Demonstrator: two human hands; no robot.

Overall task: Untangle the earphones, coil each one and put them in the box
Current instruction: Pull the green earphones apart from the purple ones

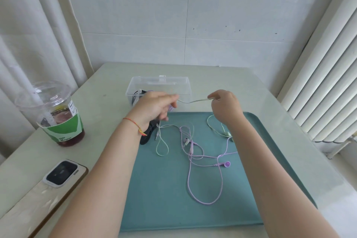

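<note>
Stretching: the left hand (154, 107) and the right hand (225, 108) each pinch the pale green earphone cable (193, 101), a short length pulled taut between them.
Axis: this length runs left to right, above the far edge of the teal tray (164, 199).
Slack: the rest lies on the tray below both hands, mixed with the purple earphone (204, 160).
Box: the clear box (160, 87) stands just behind the hands, nearer to the left one.
Next, I judge: coiling round the left fingers.
</note>
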